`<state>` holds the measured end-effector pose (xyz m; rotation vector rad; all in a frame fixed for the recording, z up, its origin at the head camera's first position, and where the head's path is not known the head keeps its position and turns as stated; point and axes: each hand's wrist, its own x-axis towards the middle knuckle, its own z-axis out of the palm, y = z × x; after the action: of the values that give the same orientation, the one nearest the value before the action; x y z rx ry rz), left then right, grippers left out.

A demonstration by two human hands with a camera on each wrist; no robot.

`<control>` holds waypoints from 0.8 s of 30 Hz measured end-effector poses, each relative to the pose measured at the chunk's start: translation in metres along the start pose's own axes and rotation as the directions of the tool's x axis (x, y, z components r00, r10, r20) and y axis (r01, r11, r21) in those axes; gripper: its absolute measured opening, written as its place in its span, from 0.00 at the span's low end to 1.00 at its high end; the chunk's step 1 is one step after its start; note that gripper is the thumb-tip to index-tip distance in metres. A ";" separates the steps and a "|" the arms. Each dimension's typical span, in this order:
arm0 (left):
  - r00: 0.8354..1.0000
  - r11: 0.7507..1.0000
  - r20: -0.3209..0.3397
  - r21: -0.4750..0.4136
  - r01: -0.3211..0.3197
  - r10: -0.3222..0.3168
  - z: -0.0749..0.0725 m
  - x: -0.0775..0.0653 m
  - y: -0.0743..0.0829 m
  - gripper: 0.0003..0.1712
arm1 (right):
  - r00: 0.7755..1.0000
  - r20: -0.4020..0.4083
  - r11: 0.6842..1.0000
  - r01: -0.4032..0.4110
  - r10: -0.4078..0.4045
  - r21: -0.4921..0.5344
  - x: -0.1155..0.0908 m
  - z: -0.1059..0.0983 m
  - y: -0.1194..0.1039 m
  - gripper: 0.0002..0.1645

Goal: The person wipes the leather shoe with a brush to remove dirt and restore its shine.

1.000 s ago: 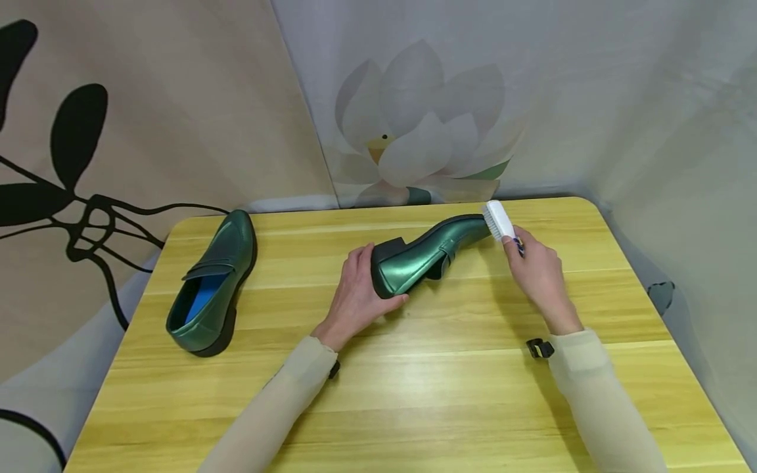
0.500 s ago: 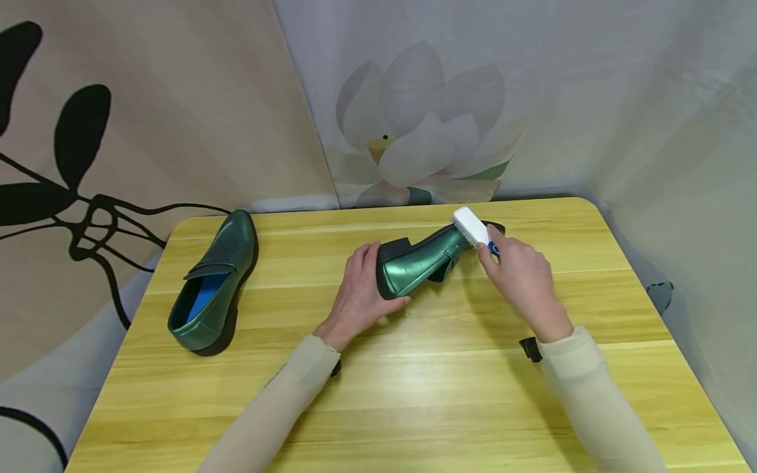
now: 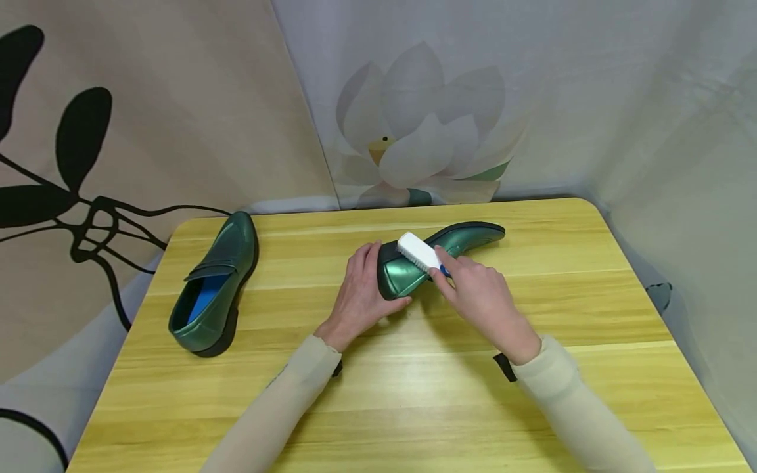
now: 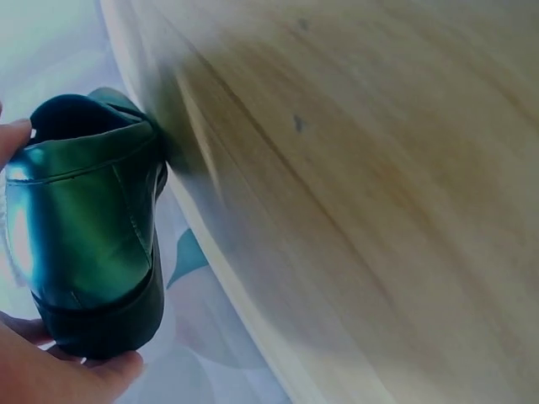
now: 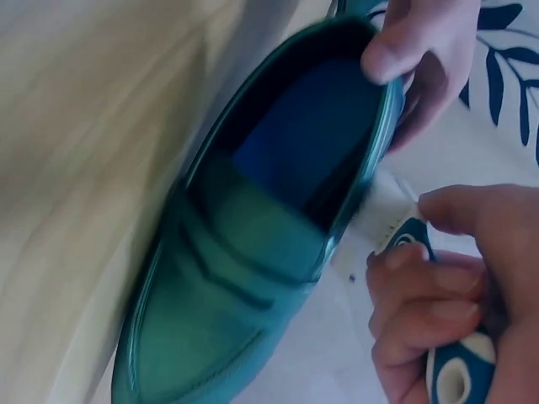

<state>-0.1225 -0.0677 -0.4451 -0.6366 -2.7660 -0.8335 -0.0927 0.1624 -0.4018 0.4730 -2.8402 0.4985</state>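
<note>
A shiny green loafer (image 3: 408, 276) lies tilted on its side near the middle of the table, its toe toward the far right. My left hand (image 3: 361, 289) grips it round the heel; in the left wrist view the fingers and thumb hold the heel (image 4: 93, 244) from both sides. My right hand (image 3: 481, 299) grips the blue-and-white handle (image 5: 463, 370) of a white brush (image 3: 418, 251), whose bristles lie against the loafer's upward side near the heel. In the right wrist view the loafer's blue insole (image 5: 312, 126) shows, and the brush head is partly behind the shoe.
The matching green loafer (image 3: 215, 286) stands upright on the left of the wooden table (image 3: 378, 401), toe away from me. Fabric with printed flowers (image 3: 426, 125) and dark leaves hangs behind the table.
My right hand has swept the brush left along the loafer's side, from the toe to near the heel. The left hand and the loafer have shifted only slightly.
</note>
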 end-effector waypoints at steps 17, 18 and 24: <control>1.000 1.000 -0.001 -0.004 0.007 -0.007 0.000 -0.002 -0.001 0.66 | 1.000 0.011 0.999 0.005 -0.006 0.043 0.002 0.005 -0.004 0.30; 1.000 1.000 -0.001 -0.007 0.007 -0.007 0.000 -0.002 -0.001 0.66 | 1.000 0.021 0.998 0.011 -0.013 0.056 0.002 0.005 -0.005 0.30; 0.999 0.999 0.013 -0.026 0.036 -0.035 0.001 -0.003 -0.003 0.67 | 1.000 -0.003 0.999 -0.004 0.005 0.036 -0.003 0.004 0.005 0.30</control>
<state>-0.1215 -0.0703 -0.4480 -0.6008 -2.7892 -0.8779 -0.0918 0.1659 -0.4079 0.4720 -2.8344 0.5511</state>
